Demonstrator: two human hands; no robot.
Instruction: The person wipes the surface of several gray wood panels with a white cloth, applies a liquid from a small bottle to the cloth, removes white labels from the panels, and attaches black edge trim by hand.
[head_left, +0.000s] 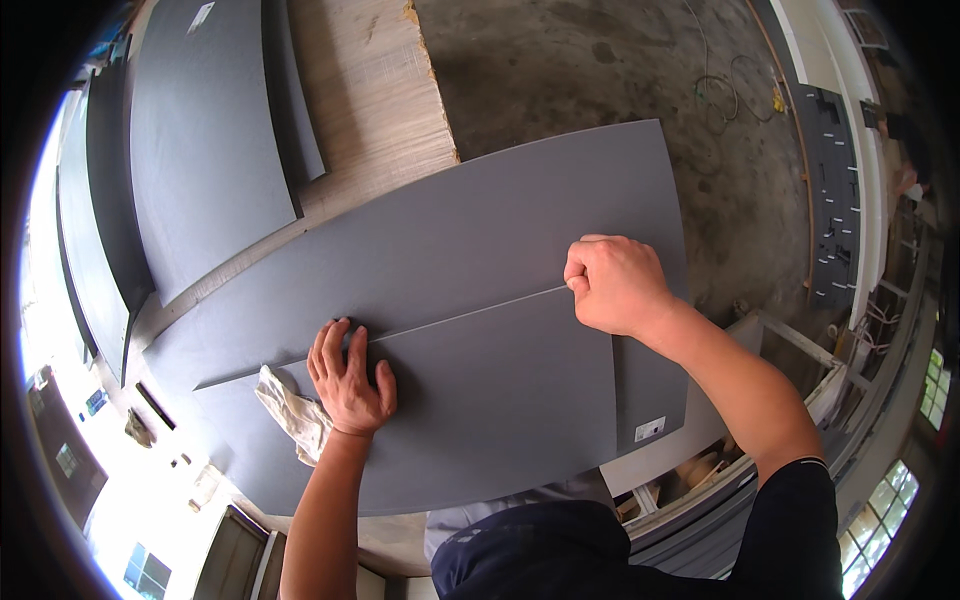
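Note:
A smaller dark-grey panel (495, 397) lies on a larger grey panel (487, 202), its pale long edge running between my hands. My left hand (350, 382) rests on the smaller panel, fingers spread and the tips near that edge. A crumpled off-white cloth (292, 416) lies against the left side of this hand and wrist. My right hand (616, 283) is curled into a fist over the right end of the same edge. The thumb side touches the edge line. Whatever may be inside the fist is hidden.
More grey panels (206, 150) lie at the upper left on a worn light board (375, 90) with a chipped edge. A printed label (649, 429) is stuck on the larger panel. A thin cable (724, 105) lies on the concrete floor (540, 67). Far right, a person (909, 176) is partly visible.

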